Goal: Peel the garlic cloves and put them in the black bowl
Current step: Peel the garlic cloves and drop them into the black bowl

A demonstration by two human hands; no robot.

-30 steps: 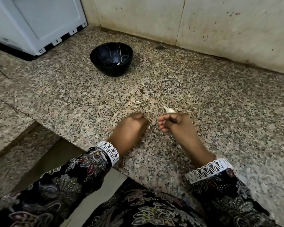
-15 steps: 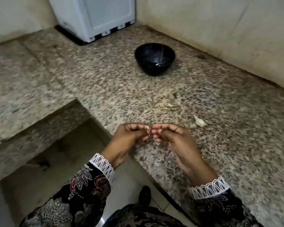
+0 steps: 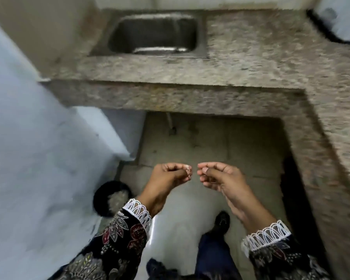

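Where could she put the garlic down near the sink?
The granite counter is bare between the steel sink and the white appliance, and along the strip in front of the sink. Both hands, left hand and right hand, hang over the floor, close together, fingers curled.

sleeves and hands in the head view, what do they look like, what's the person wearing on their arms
Both arms wear long dark sleeves printed with a floral pattern in red, grey and cream. The left sleeve and right sleeve each end in a white scalloped lace cuff at the wrist. The left hand and right hand are bare: no gloves, and no rings or bangles visible.
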